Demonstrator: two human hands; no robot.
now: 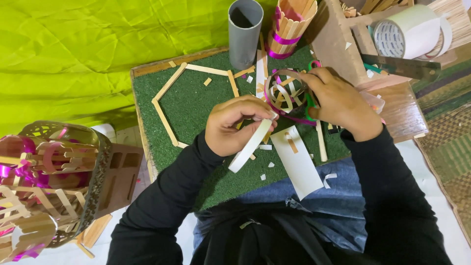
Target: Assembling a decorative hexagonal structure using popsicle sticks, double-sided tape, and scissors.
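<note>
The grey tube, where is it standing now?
In the head view, the grey tube stands upright at the far edge of the green mat, just left of the stick holder with pink ribbon.

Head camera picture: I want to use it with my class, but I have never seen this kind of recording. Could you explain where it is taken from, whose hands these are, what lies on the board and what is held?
There is no machine here. A camera worn on a person's head looks down at their own two hands, in black sleeves. The left hand pinches a white strip. The right hand holds green scissors at a ring of curled strips with pink ribbon. They work over a green mat bearing a stick hexagon, a white card and scraps. Behind stand a grey tube and a stick cup; a tape roll lies to the right.
</note>
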